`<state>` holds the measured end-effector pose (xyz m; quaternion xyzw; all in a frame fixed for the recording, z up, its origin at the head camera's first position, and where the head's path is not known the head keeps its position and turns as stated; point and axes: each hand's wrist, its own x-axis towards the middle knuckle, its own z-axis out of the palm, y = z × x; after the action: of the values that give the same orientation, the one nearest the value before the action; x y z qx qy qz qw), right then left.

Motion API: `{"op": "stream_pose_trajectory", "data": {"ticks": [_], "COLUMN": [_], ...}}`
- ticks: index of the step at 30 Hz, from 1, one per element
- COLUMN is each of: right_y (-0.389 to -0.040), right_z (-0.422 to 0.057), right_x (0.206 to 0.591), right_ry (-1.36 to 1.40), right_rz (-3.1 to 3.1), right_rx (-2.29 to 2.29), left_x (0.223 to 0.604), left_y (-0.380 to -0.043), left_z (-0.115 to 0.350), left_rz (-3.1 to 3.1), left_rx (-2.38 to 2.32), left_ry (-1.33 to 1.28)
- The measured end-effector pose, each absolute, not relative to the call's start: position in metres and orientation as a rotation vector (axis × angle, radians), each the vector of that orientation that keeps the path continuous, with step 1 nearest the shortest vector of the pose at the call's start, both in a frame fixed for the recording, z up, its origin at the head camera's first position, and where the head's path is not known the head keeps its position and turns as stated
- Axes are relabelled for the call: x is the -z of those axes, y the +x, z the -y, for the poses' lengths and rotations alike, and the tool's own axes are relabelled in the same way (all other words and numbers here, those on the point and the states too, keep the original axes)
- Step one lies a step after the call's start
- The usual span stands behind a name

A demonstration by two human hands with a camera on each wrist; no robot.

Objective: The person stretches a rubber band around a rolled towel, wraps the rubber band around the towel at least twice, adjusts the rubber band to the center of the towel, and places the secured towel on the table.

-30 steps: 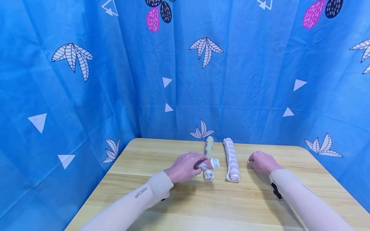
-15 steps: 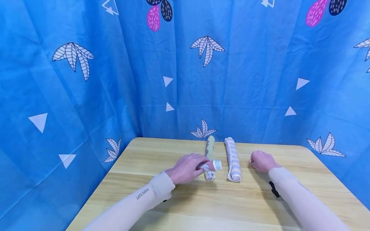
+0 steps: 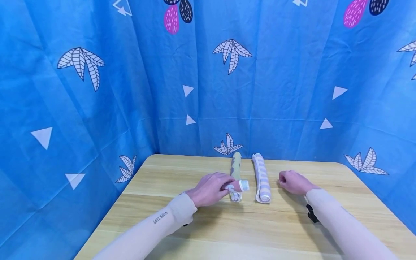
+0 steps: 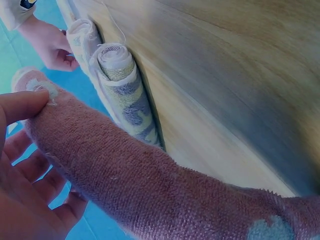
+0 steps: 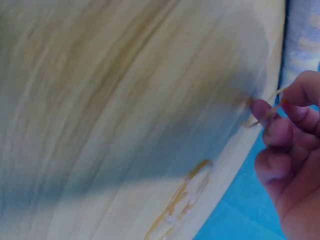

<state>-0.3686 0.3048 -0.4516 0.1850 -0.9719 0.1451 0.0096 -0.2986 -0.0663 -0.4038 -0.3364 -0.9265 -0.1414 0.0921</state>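
Observation:
A rolled pink towel (image 3: 239,186) with pale blue patches is held above the table by my left hand (image 3: 209,188). In the left wrist view, the thumb presses on the pink roll (image 4: 125,155) near its end, with the other fingers under it. Right of the two other rolls, my right hand (image 3: 294,182) stays low over the table, fingers curled. Seen from the right wrist, its thumb and fingertips pinch a thin yellowish rubber band (image 5: 278,93). Behind the pink roll lies a green-and-grey rolled towel (image 3: 236,166), partly covered. A lilac-and-white striped rolled towel (image 3: 261,178) lies beside it.
Yellowish looped bands (image 5: 175,202) lie on the wooden table (image 3: 260,231) in the right wrist view. Blue patterned curtains (image 3: 276,90) hang behind the table and along its sides.
My right hand has shifted slightly left and turned a little. The left hand and the pink towel have hardly moved. Both rolls on the table lie as before.

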Motion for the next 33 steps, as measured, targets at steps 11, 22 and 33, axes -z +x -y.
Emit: {"op": "stream_pose_trajectory", "data": {"ticks": [11,22,33], "right_y": [-0.361,-0.348,-0.334], "right_z": [-0.305,-0.308,-0.303], "right_x": [0.444,0.436,0.427], "right_ry": [0.559,0.603,0.536], "right_rz": [3.029,3.088,3.005], "right_rx": [-0.984,-1.015,-1.378], "left_x": [0.404,0.404,0.405], "left_y": [-0.299,-0.3,-0.301], "left_z": [0.064,0.064,0.063], "left_rz": [2.758,2.778,2.793], "left_rx": [0.4,0.396,0.414], "left_ry": [-0.993,-0.98,-0.966]}}
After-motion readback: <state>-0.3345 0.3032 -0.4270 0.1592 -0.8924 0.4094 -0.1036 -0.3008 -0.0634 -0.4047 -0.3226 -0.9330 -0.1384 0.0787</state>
